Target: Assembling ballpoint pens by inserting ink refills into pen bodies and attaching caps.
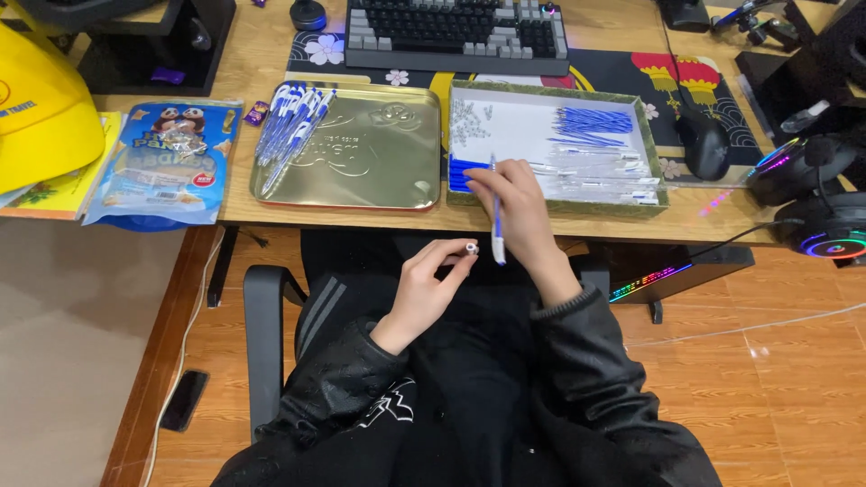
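Note:
My right hand (pixel 516 209) holds a blue and white pen (pixel 496 225) upright by its barrel, just in front of the desk edge. My left hand (pixel 431 281) sits over my lap and pinches a small white pen piece (pixel 471 248) between thumb and fingertips, close to the pen's lower end. Behind the right hand lies a white cardboard box lid (pixel 505 126) holding blue refills (pixel 595 122), clear pen barrels (pixel 600 173), small springs (pixel 469 122) and blue caps (pixel 462 173). A gold metal tray (pixel 361 162) to the left carries a pile of assembled blue pens (pixel 290 122).
A keyboard (pixel 456 32) stands at the back of the desk on a patterned mat. A black mouse (pixel 704 144) and lit headphones (pixel 816 203) are at the right. A blue snack bag (pixel 167 162) and a yellow helmet (pixel 41 104) lie at the left.

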